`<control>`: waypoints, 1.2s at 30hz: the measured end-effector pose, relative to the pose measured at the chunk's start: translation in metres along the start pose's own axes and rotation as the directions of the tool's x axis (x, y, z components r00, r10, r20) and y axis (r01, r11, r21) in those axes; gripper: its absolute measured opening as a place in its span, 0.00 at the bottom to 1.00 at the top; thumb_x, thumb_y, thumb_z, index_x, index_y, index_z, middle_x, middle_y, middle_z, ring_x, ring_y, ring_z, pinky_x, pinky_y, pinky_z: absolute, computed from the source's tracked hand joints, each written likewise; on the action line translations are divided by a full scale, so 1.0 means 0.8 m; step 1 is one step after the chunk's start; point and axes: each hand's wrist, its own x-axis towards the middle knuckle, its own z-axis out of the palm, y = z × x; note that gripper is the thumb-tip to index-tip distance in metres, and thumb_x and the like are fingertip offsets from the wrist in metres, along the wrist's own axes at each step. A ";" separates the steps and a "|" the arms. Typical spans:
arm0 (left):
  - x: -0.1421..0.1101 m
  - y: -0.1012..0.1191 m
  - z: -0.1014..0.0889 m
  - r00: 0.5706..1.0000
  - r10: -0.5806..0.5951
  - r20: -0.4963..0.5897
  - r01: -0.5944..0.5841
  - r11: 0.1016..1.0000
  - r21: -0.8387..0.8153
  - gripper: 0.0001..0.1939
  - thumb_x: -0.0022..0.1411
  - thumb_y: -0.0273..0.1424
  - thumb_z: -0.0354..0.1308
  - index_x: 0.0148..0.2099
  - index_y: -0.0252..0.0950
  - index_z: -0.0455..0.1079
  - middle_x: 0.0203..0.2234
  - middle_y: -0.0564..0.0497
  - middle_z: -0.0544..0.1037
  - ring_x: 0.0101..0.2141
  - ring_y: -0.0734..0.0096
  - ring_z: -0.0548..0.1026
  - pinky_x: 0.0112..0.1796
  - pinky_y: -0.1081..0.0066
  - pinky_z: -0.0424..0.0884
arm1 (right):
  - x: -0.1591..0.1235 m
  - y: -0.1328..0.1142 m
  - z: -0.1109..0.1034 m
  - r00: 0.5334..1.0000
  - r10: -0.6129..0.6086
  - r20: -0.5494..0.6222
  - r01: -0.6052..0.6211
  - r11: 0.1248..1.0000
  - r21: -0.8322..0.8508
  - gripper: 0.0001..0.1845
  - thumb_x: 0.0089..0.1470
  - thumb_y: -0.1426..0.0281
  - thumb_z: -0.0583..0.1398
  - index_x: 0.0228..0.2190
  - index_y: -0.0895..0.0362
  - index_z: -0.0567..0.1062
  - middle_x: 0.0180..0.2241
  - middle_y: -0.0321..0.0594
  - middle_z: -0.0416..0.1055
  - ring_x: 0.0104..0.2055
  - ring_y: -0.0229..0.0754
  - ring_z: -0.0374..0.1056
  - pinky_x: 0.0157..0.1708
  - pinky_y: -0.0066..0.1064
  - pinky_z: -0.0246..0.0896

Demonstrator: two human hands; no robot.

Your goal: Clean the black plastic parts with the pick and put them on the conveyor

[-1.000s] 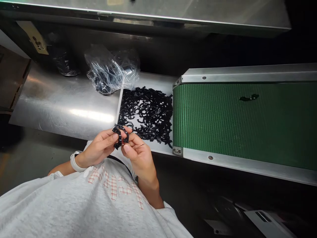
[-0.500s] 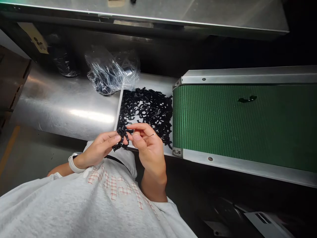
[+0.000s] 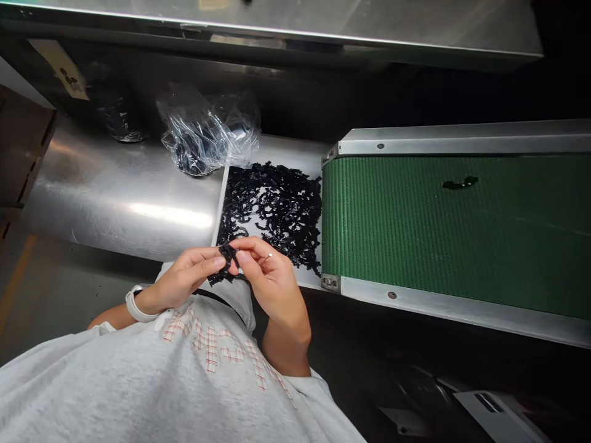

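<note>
My left hand (image 3: pixel 196 271) is closed on a small bunch of black plastic parts (image 3: pixel 225 271), pinched between thumb and fingers. From the right, my right hand (image 3: pixel 268 274) meets the bunch, its thumb and index finger closed at the bunch's edge on a black part that the fingertips largely hide. A tiny light spot shows by a curled finger of that hand. Just beyond both hands, many small, irregular black parts (image 3: pixel 286 209) lie spread in a white tray (image 3: pixel 256 223).
Right of the tray runs a green ribbed conveyor belt (image 3: pixel 392 227) carrying one black part (image 3: pixel 460 183). Clear plastic bags (image 3: pixel 207 135) with dark contents stand at the back left, on a shiny metal surface (image 3: pixel 115 197). A metal shelf (image 3: pixel 369 27) overhangs the far side.
My right hand has moved left, and its fingertips have come in against the bunch in my left hand. The left hand stays nearly in place. The part on the belt has barely shifted.
</note>
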 end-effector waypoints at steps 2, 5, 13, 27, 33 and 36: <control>0.000 0.000 -0.001 1.000 -0.004 0.014 0.004 1.000 0.011 0.20 0.55 0.49 0.69 0.28 0.35 0.78 0.25 0.51 0.73 0.30 0.70 0.66 0.41 0.68 0.64 | 0.000 0.001 0.000 1.000 0.007 -0.009 -0.007 1.000 -0.008 0.15 0.58 0.55 0.63 0.34 0.54 0.77 0.19 0.29 0.61 0.21 0.33 0.52 0.22 0.27 0.50; 0.001 0.000 -0.003 1.000 -0.013 0.023 0.014 1.000 -0.020 0.19 0.56 0.47 0.69 0.29 0.35 0.79 0.24 0.52 0.72 0.30 0.71 0.65 0.41 0.68 0.64 | 0.001 0.003 0.000 0.998 0.021 -0.064 -0.020 1.000 0.014 0.17 0.55 0.53 0.65 0.33 0.54 0.76 0.19 0.27 0.54 0.21 0.33 0.49 0.22 0.27 0.49; 0.005 -0.001 -0.006 0.984 -0.160 0.075 0.173 0.960 -0.221 0.17 0.53 0.44 0.73 0.28 0.34 0.79 0.23 0.53 0.72 0.31 0.72 0.69 0.40 0.71 0.65 | 0.003 0.002 -0.005 0.997 0.047 -0.065 -0.042 0.997 0.069 0.22 0.51 0.47 0.67 0.32 0.53 0.77 0.18 0.25 0.51 0.21 0.32 0.50 0.24 0.27 0.56; 0.009 -0.007 -0.008 0.974 -0.226 0.026 0.221 0.916 -0.335 0.14 0.49 0.41 0.76 0.30 0.35 0.81 0.30 0.51 0.81 0.36 0.71 0.75 0.42 0.70 0.68 | 0.008 -0.003 0.000 0.991 0.004 -0.130 0.000 1.000 0.031 0.17 0.54 0.51 0.66 0.33 0.51 0.75 0.18 0.26 0.57 0.21 0.35 0.60 0.24 0.28 0.65; 0.014 -0.005 -0.004 0.976 -0.169 -0.141 0.091 0.893 -0.440 0.08 0.51 0.37 0.75 0.30 0.39 0.82 0.40 0.53 0.84 0.43 0.68 0.77 0.41 0.71 0.68 | -0.001 0.017 0.012 0.979 -0.032 -0.199 0.034 0.999 0.006 0.14 0.58 0.54 0.63 0.33 0.51 0.72 0.20 0.26 0.53 0.22 0.34 0.51 0.22 0.27 0.52; 0.015 -0.005 -0.003 0.977 -0.149 -0.150 0.069 0.896 -0.439 0.06 0.56 0.35 0.71 0.31 0.39 0.82 0.43 0.51 0.85 0.42 0.66 0.76 0.45 0.67 0.69 | -0.001 0.026 0.023 0.997 0.023 -0.075 -0.018 0.998 0.058 0.19 0.57 0.49 0.63 0.33 0.52 0.73 0.21 0.27 0.52 0.24 0.35 0.51 0.25 0.29 0.53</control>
